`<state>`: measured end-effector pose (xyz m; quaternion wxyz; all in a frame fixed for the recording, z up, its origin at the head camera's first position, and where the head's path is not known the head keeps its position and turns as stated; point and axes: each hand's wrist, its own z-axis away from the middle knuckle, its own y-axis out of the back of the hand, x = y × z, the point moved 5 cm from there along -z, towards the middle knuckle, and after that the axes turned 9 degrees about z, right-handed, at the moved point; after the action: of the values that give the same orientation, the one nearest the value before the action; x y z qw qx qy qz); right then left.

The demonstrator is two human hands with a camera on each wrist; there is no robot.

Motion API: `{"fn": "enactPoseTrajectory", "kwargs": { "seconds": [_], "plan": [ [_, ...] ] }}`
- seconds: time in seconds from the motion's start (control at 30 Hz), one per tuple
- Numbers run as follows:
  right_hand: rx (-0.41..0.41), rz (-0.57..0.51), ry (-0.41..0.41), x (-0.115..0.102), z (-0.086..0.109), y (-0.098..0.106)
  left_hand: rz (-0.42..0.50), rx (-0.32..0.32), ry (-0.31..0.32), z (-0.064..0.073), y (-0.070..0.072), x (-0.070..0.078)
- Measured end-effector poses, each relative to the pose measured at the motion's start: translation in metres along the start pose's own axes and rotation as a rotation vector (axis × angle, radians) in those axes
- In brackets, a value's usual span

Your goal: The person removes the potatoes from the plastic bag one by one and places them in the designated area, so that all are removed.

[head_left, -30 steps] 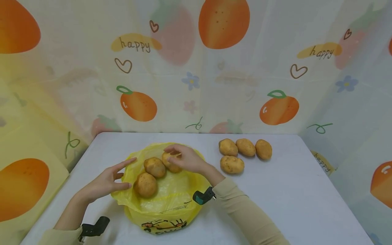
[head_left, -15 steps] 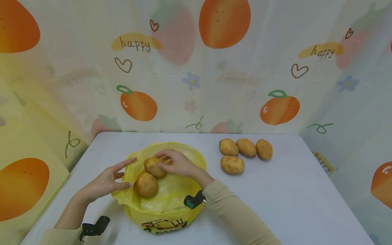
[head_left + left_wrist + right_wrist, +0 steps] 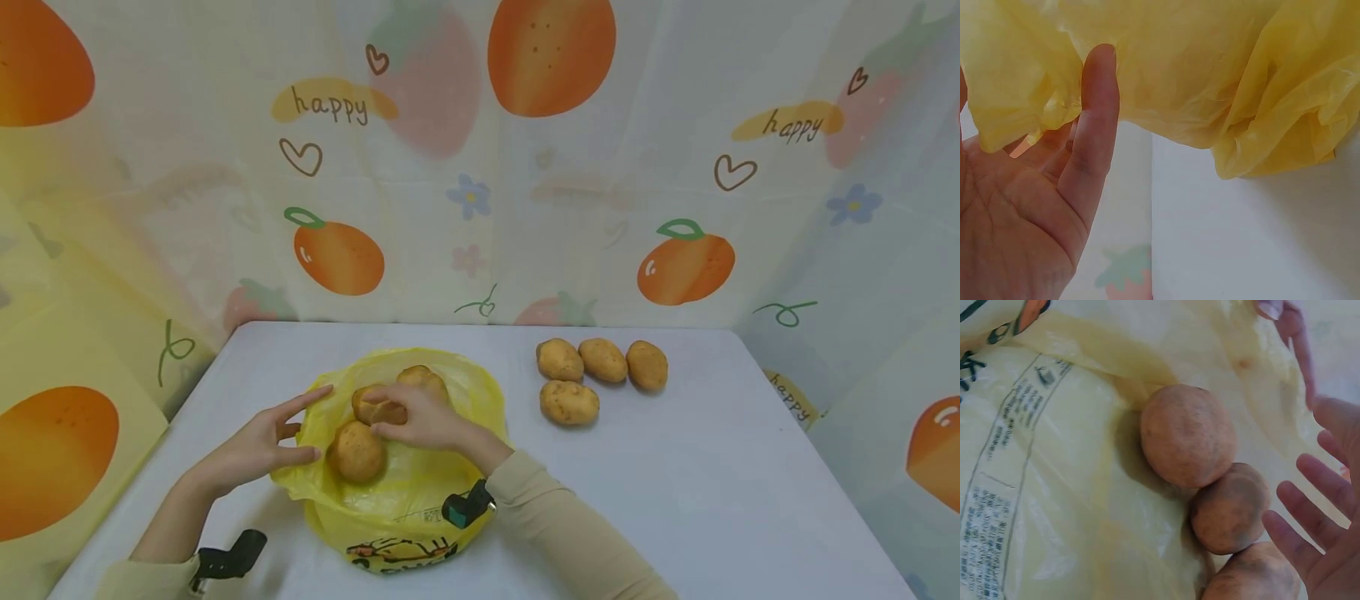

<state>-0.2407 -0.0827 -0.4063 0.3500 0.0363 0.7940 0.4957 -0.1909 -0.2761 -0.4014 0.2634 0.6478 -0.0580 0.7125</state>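
Observation:
A yellow plastic bag [image 3: 480, 379] lies spread on the table with its mouth up. Three potatoes sit inside in a slanting row: a near potato [image 3: 357, 454], a middle potato [image 3: 1232, 509] and a far potato [image 3: 422, 380]. My right hand [image 3: 429, 418] hovers over the middle potato, partly covering it; in the right wrist view its fingers are spread and hold nothing. At the bag's left rim my left hand [image 3: 251, 450] rests with thumb and index apart. The left wrist view shows a straight finger [image 3: 1099, 106] against the bag's film.
Several potatoes [image 3: 569, 403] lie in a group on the white table [image 3: 675, 483], right of the bag. A fruit-patterned curtain [image 3: 525, 250] hangs behind the table and along both sides.
My right hand has moved left and slightly nearer, from the far potato to above the middle one, uncovering the far potato again. The left hand and the potatoes keep their places.

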Motion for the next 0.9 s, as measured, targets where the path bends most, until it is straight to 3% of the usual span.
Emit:
{"fn": "enactPoseTrajectory", "kwargs": {
  "seconds": [0.1, 0.33, 0.9],
  "plan": [
    [-0.05, 0.024, 0.005, -0.001, 0.001, -0.006, 0.003, -0.002, -0.005, 0.001, 0.001, 0.001],
    [-0.159, 0.083, -0.067, -0.005, 0.002, -0.016, 0.014, -0.008, -0.013, 0.001, 0.0, 0.002],
    [-0.194, 0.156, -0.052, -0.013, 0.0, -0.026, -0.001, -0.004, -0.016, 0.003, 0.0, 0.002]
  ]
}}
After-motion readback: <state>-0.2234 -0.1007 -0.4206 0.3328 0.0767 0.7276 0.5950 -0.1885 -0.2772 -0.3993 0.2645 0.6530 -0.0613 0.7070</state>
